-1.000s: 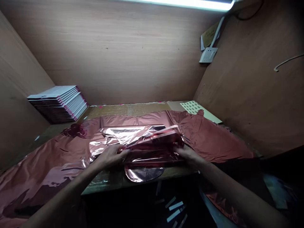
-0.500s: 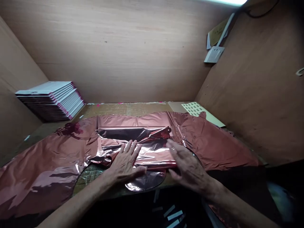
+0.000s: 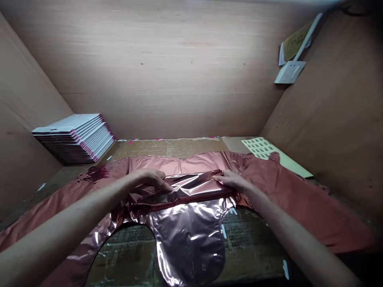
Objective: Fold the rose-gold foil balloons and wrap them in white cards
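I see a large rose-gold foil balloon [image 3: 269, 187], deflated, spread across nearly the full width of the wooden worktable [image 3: 167, 147], with a rounded lobe [image 3: 191, 243] lying toward me. At its centre sits a folded band [image 3: 185, 189] of the same film. My left hand [image 3: 149, 179] lies on the band's left end, fingers curled over the fold; my right hand [image 3: 231, 181] presses its right end with fingers nearly flat (whether either hand pinches the film or only pins it down, I cannot tell).

Handling judgement: the film looks very light, limp, slick and easily creased, so it should be held at the fold's ends, not mid-span.

The table is bare board with small scraps. A plywood booth [image 3: 179, 71] encloses it on three sides. A stack of white cards [image 3: 74, 137] stands far left, a label sheet [image 3: 263, 146] far right, and a wall switch [image 3: 289, 71] upper right.
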